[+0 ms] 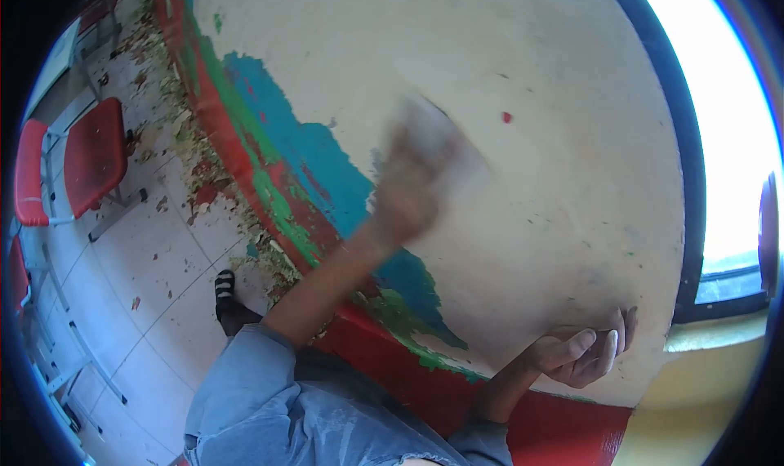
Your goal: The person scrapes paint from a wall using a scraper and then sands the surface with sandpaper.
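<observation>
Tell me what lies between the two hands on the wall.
Head view: only bare, scraped cream wall lies between the blurred left hand and the right hand.

One head-worn fisheye view, tilted sideways, looks down close at the wall (531,139) and floor (155,254).
</observation>
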A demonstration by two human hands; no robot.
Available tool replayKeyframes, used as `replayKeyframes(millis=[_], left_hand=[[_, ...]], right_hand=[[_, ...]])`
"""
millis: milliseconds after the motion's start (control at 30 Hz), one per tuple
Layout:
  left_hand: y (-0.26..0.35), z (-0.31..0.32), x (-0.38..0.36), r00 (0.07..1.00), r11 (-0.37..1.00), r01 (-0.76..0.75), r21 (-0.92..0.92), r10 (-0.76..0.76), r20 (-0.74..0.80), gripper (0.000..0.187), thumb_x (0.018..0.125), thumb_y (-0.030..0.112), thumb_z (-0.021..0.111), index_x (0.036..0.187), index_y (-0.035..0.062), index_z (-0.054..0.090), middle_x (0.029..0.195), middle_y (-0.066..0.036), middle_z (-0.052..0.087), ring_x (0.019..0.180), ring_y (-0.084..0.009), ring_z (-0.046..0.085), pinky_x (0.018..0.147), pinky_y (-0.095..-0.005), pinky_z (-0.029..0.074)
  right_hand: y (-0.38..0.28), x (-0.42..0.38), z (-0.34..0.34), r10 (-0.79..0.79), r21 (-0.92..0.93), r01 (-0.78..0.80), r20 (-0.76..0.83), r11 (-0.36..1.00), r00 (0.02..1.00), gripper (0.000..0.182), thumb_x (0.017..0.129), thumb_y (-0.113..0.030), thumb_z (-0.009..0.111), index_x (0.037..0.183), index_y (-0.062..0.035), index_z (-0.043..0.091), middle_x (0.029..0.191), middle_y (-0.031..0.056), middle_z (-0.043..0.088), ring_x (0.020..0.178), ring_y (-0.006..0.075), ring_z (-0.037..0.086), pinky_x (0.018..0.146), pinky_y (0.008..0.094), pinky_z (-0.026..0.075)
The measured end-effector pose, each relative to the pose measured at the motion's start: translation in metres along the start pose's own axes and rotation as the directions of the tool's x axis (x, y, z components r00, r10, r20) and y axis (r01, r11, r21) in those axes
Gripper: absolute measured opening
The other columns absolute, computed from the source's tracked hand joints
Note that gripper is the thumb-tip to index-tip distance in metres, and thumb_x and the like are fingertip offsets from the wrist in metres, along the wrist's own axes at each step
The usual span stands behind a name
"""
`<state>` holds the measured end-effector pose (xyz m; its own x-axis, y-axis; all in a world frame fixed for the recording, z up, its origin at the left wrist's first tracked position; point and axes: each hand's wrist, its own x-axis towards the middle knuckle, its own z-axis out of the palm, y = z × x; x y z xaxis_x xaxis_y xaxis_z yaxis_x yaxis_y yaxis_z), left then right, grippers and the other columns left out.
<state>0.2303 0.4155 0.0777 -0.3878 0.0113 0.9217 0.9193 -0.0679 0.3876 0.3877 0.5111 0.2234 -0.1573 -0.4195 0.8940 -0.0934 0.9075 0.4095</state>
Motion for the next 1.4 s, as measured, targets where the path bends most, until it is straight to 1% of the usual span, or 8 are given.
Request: replayKeyframes(millis=[100,300,433,700,767,967,1100,1400], left_hand=[[0.005,0.003,0.028,0.978,0.996,0.042,0.082,-0.024,-0.207,0.039,0.076,0.005,0.051,0.114,0.0034,0.057,0.124,-0.013,0.054,0.124,-0.0419,0.038,0.103,-0.0592,0.023],[0.033,0.012,0.025,0.956,0.975,-0.182,-0.125,0.206,0.208,0.043,0.084,0.012,0.044,0.127,0.0133,0.051,0.130,-0.010,0.048,0.124,-0.0323,0.041,0.106,-0.0482,0.026],[-0.022,-0.034,0.045,0.960,0.898,0.128,-0.421,-0.006,0.279,0.046,0.096,0.014,0.028,0.141,0.0059,0.019,0.145,-0.010,0.026,0.134,-0.0166,0.024,0.108,-0.0319,0.024],[0.021,0.001,0.060,0.925,0.940,-0.284,0.187,0.218,0.311,0.050,0.083,0.017,0.047,0.132,0.0082,0.042,0.140,-0.013,0.036,0.129,-0.0307,0.036,0.104,-0.0506,0.027],[0.012,0.021,0.072,0.953,0.950,-0.252,0.185,0.277,-0.122,0.051,0.080,0.016,0.050,0.130,0.0063,0.045,0.137,-0.014,0.041,0.124,-0.0328,0.041,0.102,-0.0554,0.028],[0.069,0.066,0.043,0.870,0.852,-0.492,-0.180,0.475,-0.132,0.041,0.084,0.011,0.047,0.125,0.0037,0.049,0.130,-0.015,0.047,0.122,-0.0318,0.043,0.107,-0.0500,0.024],[-0.033,-0.024,0.107,0.983,0.992,-0.062,0.106,0.079,-0.164,0.040,0.085,0.017,0.047,0.125,0.0092,0.052,0.133,-0.010,0.046,0.124,-0.0306,0.042,0.106,-0.0461,0.027],[-0.078,-0.092,0.146,0.962,0.937,-0.269,0.221,0.252,0.100,0.040,0.083,0.020,0.049,0.122,0.0128,0.056,0.138,-0.009,0.042,0.129,-0.0384,0.034,0.106,-0.0539,0.020]], right_hand=[[0.007,-0.012,-0.018,0.069,-0.113,-0.074,-0.048,0.991,0.996,0.027,0.081,-0.005,0.042,0.105,0.0033,0.051,0.101,0.0238,0.059,0.110,0.0448,0.049,0.089,0.0526,0.044],[0.010,-0.014,-0.028,0.119,-0.212,-0.134,-0.082,0.968,0.989,0.030,0.082,-0.013,0.043,0.109,-0.0034,0.049,0.105,0.0210,0.057,0.109,0.0417,0.049,0.094,0.0561,0.037],[0.013,-0.020,-0.034,0.116,-0.182,-0.135,-0.115,0.974,0.987,0.029,0.082,-0.005,0.041,0.108,0.0040,0.049,0.108,0.0245,0.058,0.114,0.0452,0.046,0.090,0.0516,0.044],[0.018,-0.024,-0.036,0.083,-0.112,-0.098,-0.127,0.989,0.988,0.027,0.086,-0.008,0.042,0.109,0.0032,0.049,0.104,0.0231,0.060,0.110,0.0447,0.049,0.091,0.0523,0.043],[0.019,-0.026,-0.038,0.075,-0.144,-0.091,-0.110,0.985,0.991,0.026,0.087,-0.008,0.042,0.109,0.0039,0.048,0.103,0.0231,0.060,0.109,0.0443,0.050,0.090,0.0521,0.043],[0.016,-0.025,-0.034,0.082,-0.163,-0.097,-0.096,0.982,0.992,0.024,0.088,-0.008,0.042,0.108,0.0052,0.048,0.103,0.0238,0.058,0.107,0.0433,0.051,0.088,0.0514,0.044],[0.006,-0.022,-0.032,0.155,-0.295,-0.169,-0.071,0.940,0.985,0.024,0.089,-0.010,0.043,0.107,0.0056,0.048,0.104,0.0247,0.057,0.107,0.0433,0.051,0.087,0.0512,0.044],[-0.041,0.028,0.063,0.213,-0.312,-0.201,0.005,0.929,0.977,0.023,0.091,-0.021,0.046,0.105,-0.0031,0.050,0.114,0.0218,0.053,0.117,0.0439,0.043,0.098,0.0562,0.031]])
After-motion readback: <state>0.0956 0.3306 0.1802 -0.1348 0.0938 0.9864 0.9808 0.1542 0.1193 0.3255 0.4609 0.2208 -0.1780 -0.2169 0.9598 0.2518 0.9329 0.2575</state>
